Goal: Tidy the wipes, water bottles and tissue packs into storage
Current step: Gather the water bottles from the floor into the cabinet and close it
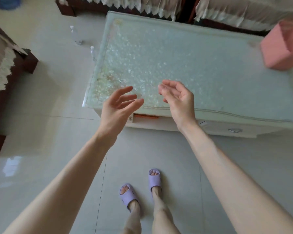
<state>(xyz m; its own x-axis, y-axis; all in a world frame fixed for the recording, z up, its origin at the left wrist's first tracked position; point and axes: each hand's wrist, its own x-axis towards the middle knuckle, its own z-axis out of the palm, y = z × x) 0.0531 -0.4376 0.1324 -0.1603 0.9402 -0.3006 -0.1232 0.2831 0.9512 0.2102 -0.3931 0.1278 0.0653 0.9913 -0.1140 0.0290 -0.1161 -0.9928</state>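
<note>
- Water bottles, two clear ones with white caps, stand on the pale tiled floor [57, 132] off the table's left end, well apart from both hands.
- Nearest the camera, two feet in lilac slippers [128, 194] stand on the tiles, just short of the table.
- Bare forearms reach forward from the bottom corners of the view.
- The left hand [116, 107] hangs over the table's near left corner, with fingers spread and relaxed, holding nothing.
- The right hand [176, 97] hovers beside it over the near edge, palm turned up and fingers loosely curled, also holding nothing.
- Under that near edge, a gap in the table's front shows an orange strip [145, 116]; what it is cannot be told.
- Further right along the front sits a metal handle [234, 130].
- The glass-topped table [210, 73] has a pebbled pattern on its left half.
- The nearer bottle [92, 52] stands just beside the table's left edge, and the farther bottle [75, 35] stands further left and back.
- A blurred pink box [282, 48] sits at the table's far right end.
- Dark wooden seats with lace-edged covers [0, 73] stand at the left and behind the table.
</note>
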